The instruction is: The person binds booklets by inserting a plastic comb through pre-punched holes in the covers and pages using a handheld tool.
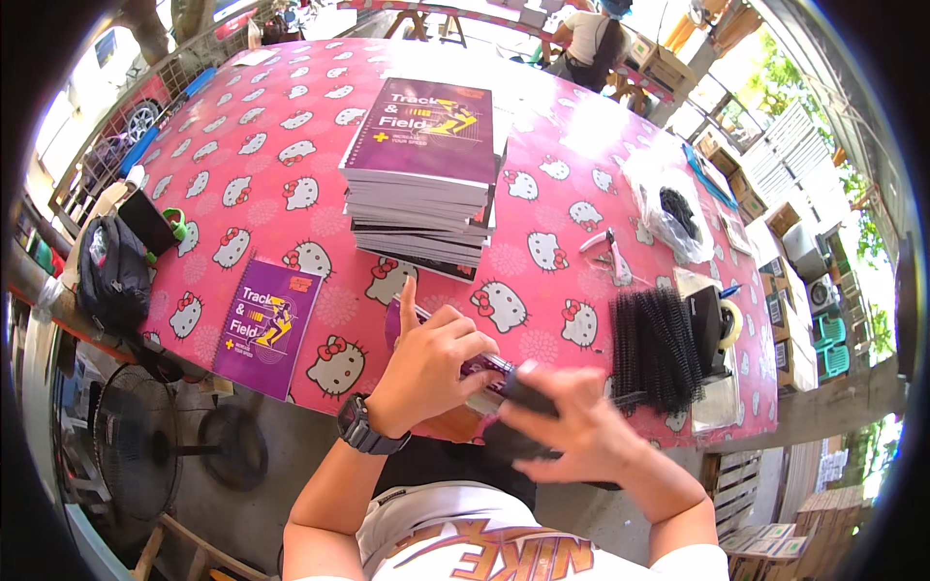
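My left hand (pixel 426 363), wearing a dark wristwatch (pixel 363 426), grips a purple-covered book (pixel 489 370) at the table's near edge, index finger pointing up. The book is tilted, and the hand hides most of it. Beside its right end, my right hand (pixel 573 418) is smeared by motion. A dark blurred shape (pixel 531 389) lies against its fingers; I cannot make out what it is or whether it is held. To the left, a purple spiral-bound book (pixel 268 329) lies flat. Farther off stands a tall stack of similar books (pixel 421 203).
Many black spiral binding coils (pixel 654 349) lie at the right, by a tape roll (pixel 730 324). Pink-handled pliers (pixel 608 256) and a plastic bag of black coils (pixel 678 213) are beyond. A dark bag (pixel 111 276) sits at the left edge, above a floor fan (pixel 140 441). A person (pixel 593 44) sits far back.
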